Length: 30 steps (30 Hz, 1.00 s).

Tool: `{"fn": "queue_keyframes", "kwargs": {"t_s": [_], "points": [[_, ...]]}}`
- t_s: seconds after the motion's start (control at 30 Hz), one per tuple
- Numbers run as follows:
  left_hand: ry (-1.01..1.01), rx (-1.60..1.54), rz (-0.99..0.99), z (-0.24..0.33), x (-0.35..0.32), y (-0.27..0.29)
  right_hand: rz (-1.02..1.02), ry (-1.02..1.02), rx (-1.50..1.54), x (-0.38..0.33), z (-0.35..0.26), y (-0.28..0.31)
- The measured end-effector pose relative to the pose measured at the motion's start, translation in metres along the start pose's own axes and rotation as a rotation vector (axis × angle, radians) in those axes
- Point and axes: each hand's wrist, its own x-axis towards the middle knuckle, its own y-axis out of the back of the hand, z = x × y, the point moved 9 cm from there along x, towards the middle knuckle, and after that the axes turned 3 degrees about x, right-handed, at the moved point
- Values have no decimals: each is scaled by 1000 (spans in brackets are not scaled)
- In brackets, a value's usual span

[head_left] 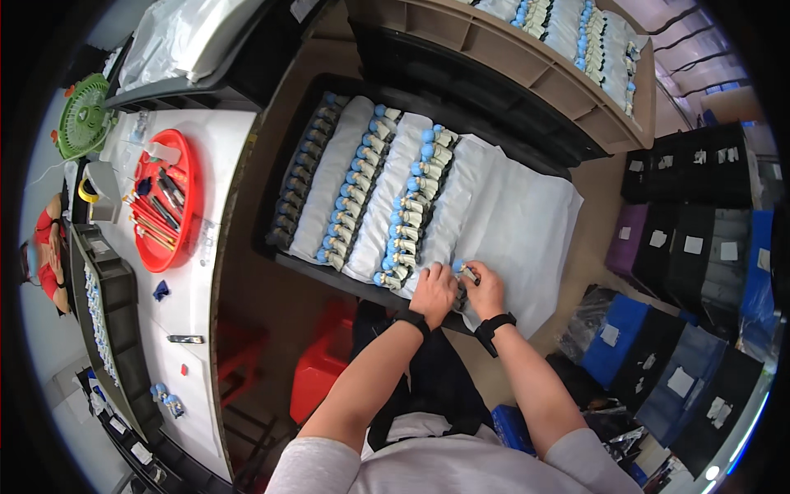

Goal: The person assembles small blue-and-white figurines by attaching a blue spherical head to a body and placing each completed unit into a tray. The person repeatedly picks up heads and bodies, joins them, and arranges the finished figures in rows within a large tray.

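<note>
While both hands pinch one blue-capped part [466, 272], left hand [434, 290], right hand [485, 290], white cloth [527, 222], black tray [284, 259].

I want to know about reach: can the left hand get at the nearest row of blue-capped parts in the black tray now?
Probably yes. The left hand rests at the near end of that row of blue-capped parts on the white sheet, with nothing between them; the right hand is beside it, off to the other side.
</note>
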Motion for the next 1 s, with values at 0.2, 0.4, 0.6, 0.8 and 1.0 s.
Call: {"fn": "queue_keyframes", "kwargs": {"t_s": [0.2,0.4,0.6,0.8,1.0], "points": [[-25,103,2,-2,8,-23,-29,-19,87,-3,6,2],[-72,95,-56,1,0,-20,-51,93,30,-7,-10,-5],[2,93,-3,2,-7,-20,-70,183,117,-4,-13,-12],[70,-97,-75,-7,-21,-4,-73,346,-35,3,-61,4],[129,-105,-60,-19,-47,15,-162,552,-84,10,-142,-39]]}}
